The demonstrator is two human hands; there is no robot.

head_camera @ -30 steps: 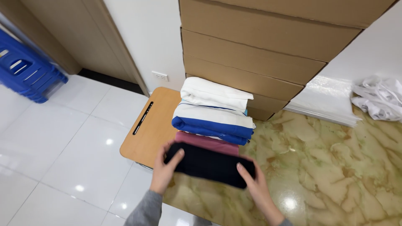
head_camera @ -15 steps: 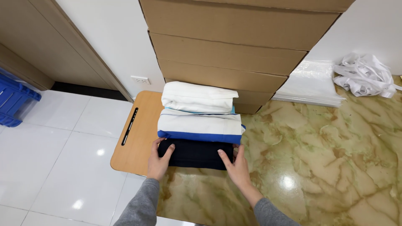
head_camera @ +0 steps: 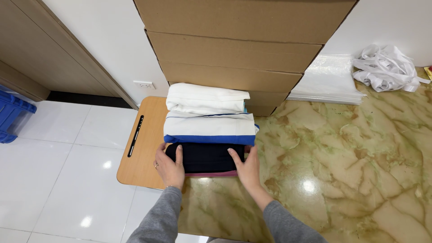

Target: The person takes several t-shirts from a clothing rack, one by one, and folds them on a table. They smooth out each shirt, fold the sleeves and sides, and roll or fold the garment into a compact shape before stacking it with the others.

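Softly, my left hand (head_camera: 170, 165) and right hand (head_camera: 245, 167) press flat, fingers spread, on the folded dark garment (head_camera: 205, 157) at the wooden board's (head_camera: 141, 157) front edge; light, floppy, best held by both ends.

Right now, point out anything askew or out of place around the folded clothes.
The folded stack is tidy: both hands, left hand and right hand, press the dark folded garment square. A pink garment's edge peeks out underneath. The only untidy thing is the tangled heap of white straps by the wall.

stacked brown cardboard boxes (head_camera: 243, 49) against the wall; clear plastic bags (head_camera: 327, 81) beside.
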